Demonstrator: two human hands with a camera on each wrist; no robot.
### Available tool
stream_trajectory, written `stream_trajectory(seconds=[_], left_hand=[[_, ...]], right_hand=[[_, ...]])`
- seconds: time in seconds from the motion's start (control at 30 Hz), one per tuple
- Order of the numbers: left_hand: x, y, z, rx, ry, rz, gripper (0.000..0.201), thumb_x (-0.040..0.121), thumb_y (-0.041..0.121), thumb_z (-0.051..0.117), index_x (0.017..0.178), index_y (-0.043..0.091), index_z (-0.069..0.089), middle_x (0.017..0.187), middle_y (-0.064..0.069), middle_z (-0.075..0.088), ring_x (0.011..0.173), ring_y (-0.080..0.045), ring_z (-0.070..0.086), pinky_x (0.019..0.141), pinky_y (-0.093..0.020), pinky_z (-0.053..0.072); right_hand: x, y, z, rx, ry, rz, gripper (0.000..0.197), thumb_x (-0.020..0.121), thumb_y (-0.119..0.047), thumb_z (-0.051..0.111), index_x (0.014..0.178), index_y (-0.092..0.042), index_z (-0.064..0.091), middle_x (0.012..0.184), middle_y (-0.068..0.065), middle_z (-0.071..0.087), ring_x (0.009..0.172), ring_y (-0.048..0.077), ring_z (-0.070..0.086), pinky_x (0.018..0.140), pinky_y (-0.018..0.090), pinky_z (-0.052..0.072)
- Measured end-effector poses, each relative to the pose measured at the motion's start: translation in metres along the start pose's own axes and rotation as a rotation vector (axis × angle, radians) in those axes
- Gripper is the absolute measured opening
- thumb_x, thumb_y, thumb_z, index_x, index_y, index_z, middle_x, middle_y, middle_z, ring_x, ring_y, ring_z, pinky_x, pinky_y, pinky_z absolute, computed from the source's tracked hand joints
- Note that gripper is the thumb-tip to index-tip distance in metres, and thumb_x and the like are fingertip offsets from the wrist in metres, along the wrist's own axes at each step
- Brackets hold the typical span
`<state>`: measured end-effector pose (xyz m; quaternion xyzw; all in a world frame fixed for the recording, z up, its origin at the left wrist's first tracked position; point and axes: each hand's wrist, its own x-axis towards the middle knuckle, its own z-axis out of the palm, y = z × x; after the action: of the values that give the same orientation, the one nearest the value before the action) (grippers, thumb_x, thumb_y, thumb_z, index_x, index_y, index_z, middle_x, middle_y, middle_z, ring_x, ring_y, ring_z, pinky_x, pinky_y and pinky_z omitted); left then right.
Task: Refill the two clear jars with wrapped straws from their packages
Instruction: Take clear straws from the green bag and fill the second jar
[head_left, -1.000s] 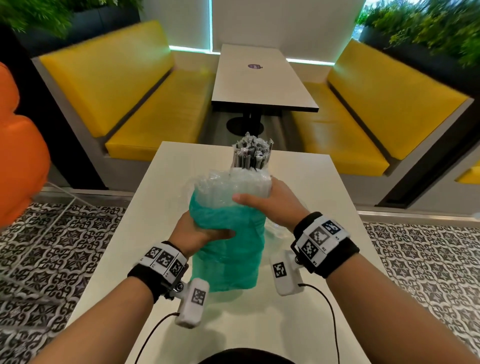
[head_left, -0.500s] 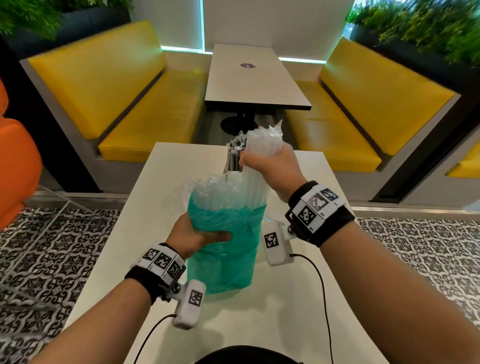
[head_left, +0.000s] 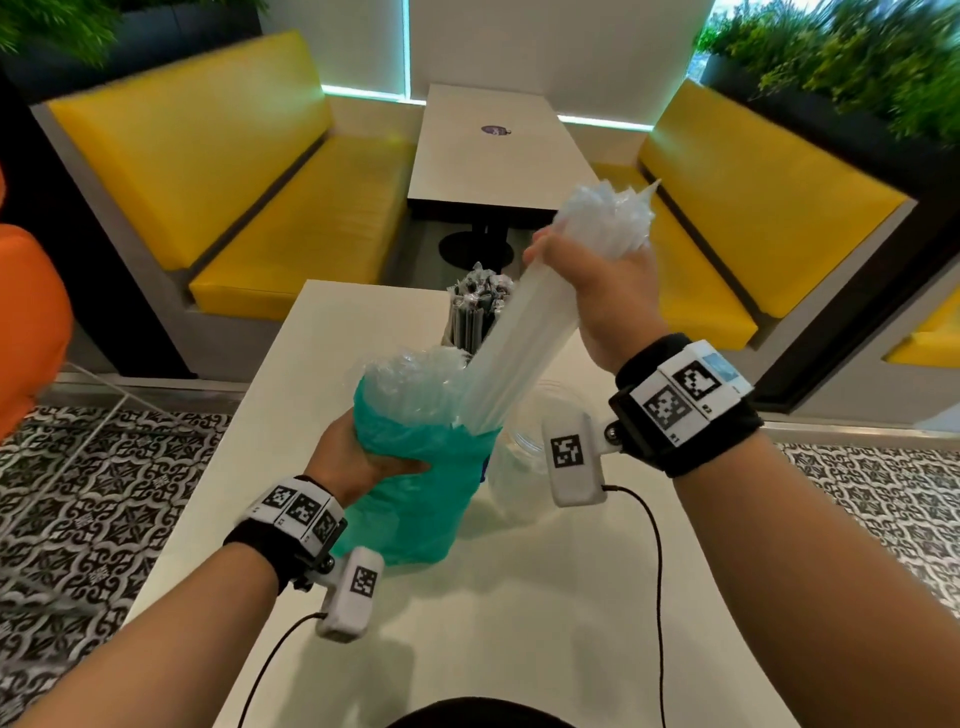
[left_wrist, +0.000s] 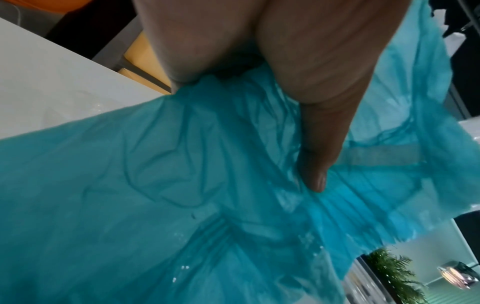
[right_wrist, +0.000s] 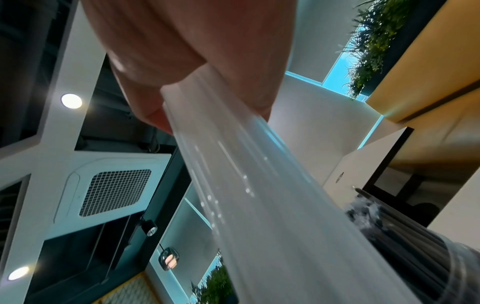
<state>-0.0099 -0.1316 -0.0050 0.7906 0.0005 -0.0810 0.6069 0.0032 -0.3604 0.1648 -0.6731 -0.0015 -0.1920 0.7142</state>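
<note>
Above table (head_left: 519, 597) | right hand (head_left: 597, 291) raised, fingers clamped on clear straws (head_left: 519, 343) | left hand (head_left: 358, 457) grips teal package (head_left: 415, 499)

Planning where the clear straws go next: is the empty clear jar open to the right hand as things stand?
Probably yes. The right hand grips the clear straw bundle just above the empty jar; its mouth looks uncovered, though the bundle's lower ends are still in the teal package.

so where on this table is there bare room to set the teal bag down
Bare table near you, between your forearms, and along its left edge. Crowded behind the teal bag: dark straw jar, empty clear jar, right hand with the clear straws.
</note>
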Motion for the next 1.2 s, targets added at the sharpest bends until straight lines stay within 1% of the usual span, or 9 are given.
stream_trajectory(seconds=[0.27,0.4,0.6,0.67,0.73,0.83,1.03,1.1,1.2], left_hand=[[0.01,-0.009,-0.001,-0.175,0.076,-0.07,0.068,0.047,0.011,0.099,0.108,0.013,0.069,0.101,0.0,0.075,0.09,-0.018,0.071,0.085,-0.039,0.057],[0.011,-0.006,0.006,-0.255,0.081,-0.067,0.061,0.059,0.001,0.093,0.115,0.007,0.069,0.108,-0.009,0.076,0.097,-0.026,0.073,0.088,-0.044,0.058],[0.012,0.001,0.016,-0.337,0.032,-0.04,0.076,0.035,0.024,0.097,0.107,0.013,0.073,0.103,-0.006,0.079,0.096,-0.026,0.076,0.085,-0.044,0.06],[0.012,0.003,0.018,-0.365,0.026,-0.029,0.07,0.04,0.017,0.096,0.106,0.013,0.073,0.103,-0.006,0.079,0.095,-0.026,0.076,0.085,-0.044,0.06],[0.012,0.005,0.019,-0.394,0.01,-0.021,0.067,0.044,0.01,0.095,0.107,0.012,0.073,0.103,-0.007,0.079,0.095,-0.027,0.076,0.084,-0.043,0.06],[0.011,0.007,0.02,-0.435,-0.015,-0.007,0.072,0.043,0.009,0.098,0.109,0.011,0.072,0.106,-0.008,0.079,0.097,-0.027,0.076,0.079,-0.04,0.061],[0.004,0.009,0.023,-0.456,-0.047,0.022,0.067,0.045,0.005,0.097,0.106,0.013,0.073,0.105,-0.006,0.079,0.094,-0.023,0.076,0.077,-0.037,0.063],[0.002,0.008,0.024,-0.46,-0.062,0.026,0.061,0.048,0.0,0.093,0.104,0.015,0.072,0.103,-0.005,0.079,0.094,-0.023,0.076,0.074,-0.034,0.063],[0.001,0.006,0.026,-0.466,-0.086,0.029,0.065,0.046,0.004,0.095,0.107,0.014,0.072,0.107,-0.007,0.079,0.096,-0.025,0.076,0.075,-0.035,0.063]], right_hand=[[0.012,-0.036,-0.028,0.07,0.081,-0.055,0.022,0.061,-0.015,0.074,0.079,-0.012,0.062,0.084,0.011,0.061,0.077,0.02,0.065,0.068,0.034,0.058],[0.018,-0.035,-0.045,-0.024,0.139,-0.081,0.028,0.063,-0.015,0.075,0.087,-0.005,0.063,0.085,0.008,0.062,0.075,0.013,0.064,0.063,0.027,0.055],[0.006,0.002,-0.049,-0.243,0.143,-0.048,0.026,0.08,0.001,0.071,0.072,-0.017,0.056,0.07,-0.006,0.056,0.055,-0.003,0.058,0.061,0.022,0.052],[-0.001,0.027,-0.045,-0.254,0.113,0.008,0.013,0.08,0.002,0.072,0.077,-0.006,0.061,0.072,-0.002,0.058,0.053,-0.005,0.057,0.058,0.018,0.053],[-0.007,0.057,-0.041,-0.285,0.101,0.086,0.023,0.079,-0.003,0.074,0.096,0.005,0.062,0.082,0.006,0.063,0.063,0.001,0.061,0.06,0.017,0.054],[-0.019,0.095,-0.039,-0.376,0.084,0.176,0.053,0.072,-0.02,0.081,0.117,-0.013,0.053,0.104,0.001,0.061,0.089,0.014,0.061,0.077,0.03,0.056],[-0.032,0.142,-0.043,-1.058,-0.013,0.262,0.09,0.069,-0.071,0.069,0.141,-0.025,0.039,0.147,0.003,0.042,0.142,0.032,0.027,0.118,0.048,0.02],[-0.033,0.141,-0.045,-1.203,-0.099,0.401,0.105,0.066,-0.083,0.059,0.149,-0.023,0.032,0.16,0.006,0.023,0.149,0.034,0.006,0.12,0.051,0.003],[-0.031,0.136,-0.052,-1.202,-0.156,0.509,0.117,0.055,-0.086,0.064,0.149,-0.024,0.031,0.16,0.008,0.02,0.148,0.037,0.007,0.12,0.054,0.006]])
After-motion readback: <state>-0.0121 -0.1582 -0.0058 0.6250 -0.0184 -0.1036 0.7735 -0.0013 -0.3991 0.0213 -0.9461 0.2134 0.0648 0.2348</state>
